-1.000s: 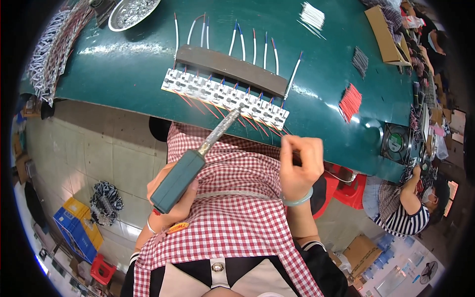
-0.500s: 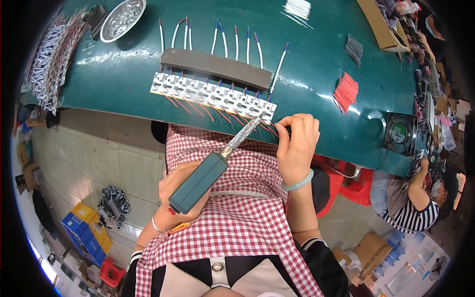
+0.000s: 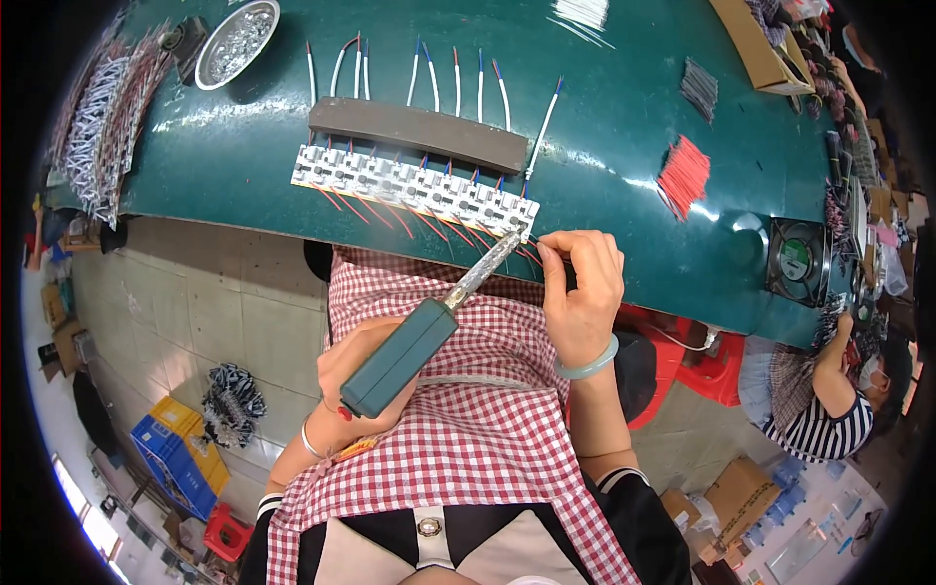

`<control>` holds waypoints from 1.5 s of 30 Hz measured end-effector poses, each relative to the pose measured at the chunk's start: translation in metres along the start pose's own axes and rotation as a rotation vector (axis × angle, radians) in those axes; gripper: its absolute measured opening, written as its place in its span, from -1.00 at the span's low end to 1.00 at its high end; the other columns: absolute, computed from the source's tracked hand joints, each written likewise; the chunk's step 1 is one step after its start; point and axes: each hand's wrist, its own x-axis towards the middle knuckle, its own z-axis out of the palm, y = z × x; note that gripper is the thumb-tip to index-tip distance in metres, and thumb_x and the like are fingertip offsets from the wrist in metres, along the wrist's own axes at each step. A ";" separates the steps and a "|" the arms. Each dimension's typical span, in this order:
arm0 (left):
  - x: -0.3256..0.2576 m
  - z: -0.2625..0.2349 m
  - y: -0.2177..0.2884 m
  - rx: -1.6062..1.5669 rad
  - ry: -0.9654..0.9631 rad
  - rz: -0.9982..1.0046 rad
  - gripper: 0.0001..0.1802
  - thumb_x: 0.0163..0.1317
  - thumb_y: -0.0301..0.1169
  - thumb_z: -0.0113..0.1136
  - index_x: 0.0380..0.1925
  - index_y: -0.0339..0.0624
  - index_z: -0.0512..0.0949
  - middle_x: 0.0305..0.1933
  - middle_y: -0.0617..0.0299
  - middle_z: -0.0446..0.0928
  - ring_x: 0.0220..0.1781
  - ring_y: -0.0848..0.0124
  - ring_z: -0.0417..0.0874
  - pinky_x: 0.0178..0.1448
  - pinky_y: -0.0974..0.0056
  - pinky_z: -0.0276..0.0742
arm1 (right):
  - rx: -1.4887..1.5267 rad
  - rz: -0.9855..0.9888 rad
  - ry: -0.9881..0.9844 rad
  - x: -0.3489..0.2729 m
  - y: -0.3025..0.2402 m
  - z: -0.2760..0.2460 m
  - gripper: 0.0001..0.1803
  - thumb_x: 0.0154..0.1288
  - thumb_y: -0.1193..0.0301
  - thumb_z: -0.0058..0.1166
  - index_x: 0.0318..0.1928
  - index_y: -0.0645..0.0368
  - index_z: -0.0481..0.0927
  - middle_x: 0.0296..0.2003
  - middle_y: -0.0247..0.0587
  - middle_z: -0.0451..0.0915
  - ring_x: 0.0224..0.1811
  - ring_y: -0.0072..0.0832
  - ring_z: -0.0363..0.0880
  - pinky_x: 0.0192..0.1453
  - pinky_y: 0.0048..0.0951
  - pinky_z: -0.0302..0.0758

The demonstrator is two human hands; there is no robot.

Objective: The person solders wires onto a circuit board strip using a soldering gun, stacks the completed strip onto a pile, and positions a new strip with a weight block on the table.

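My left hand (image 3: 348, 359) is wrapped round the green handle of a soldering iron (image 3: 398, 359). Its metal tip touches the right end of a white strip of small circuit boards (image 3: 390, 182), or sits just above it. Beside that end, my right hand (image 3: 587, 292) has thumb and forefinger pinched on a thin wire, mostly hidden by the fingers. Several thin red wires (image 3: 402, 224) stick out along the strip's near side. A long grey-brown bar (image 3: 419, 135) lies behind the strip, across white-sleeved wires (image 3: 457, 93) that fan out on the far side.
On the green table (image 3: 244, 161) are a metal bowl of shiny bits (image 3: 237, 44), bundled wires (image 3: 102, 132) at left, red wires (image 3: 684, 177), grey wires (image 3: 699, 88) and white wires (image 3: 582, 14). A small fan (image 3: 798, 255) stands right, near another person (image 3: 817, 409).
The view has shifted slightly. The iron's tip stays at the strip's right end, and my right hand keeps its pinch beside it.
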 end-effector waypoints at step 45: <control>0.007 -0.125 -0.058 0.180 0.813 0.135 -0.66 0.35 -0.56 0.07 0.11 -0.48 0.43 -0.07 0.08 0.59 -0.25 0.37 0.53 0.43 0.14 0.28 | -0.069 -0.020 -0.089 0.003 -0.012 -0.010 -0.89 0.17 0.56 0.25 -0.30 0.10 0.60 -0.32 -0.25 0.56 -0.23 -0.26 0.52 -0.12 -0.24 0.32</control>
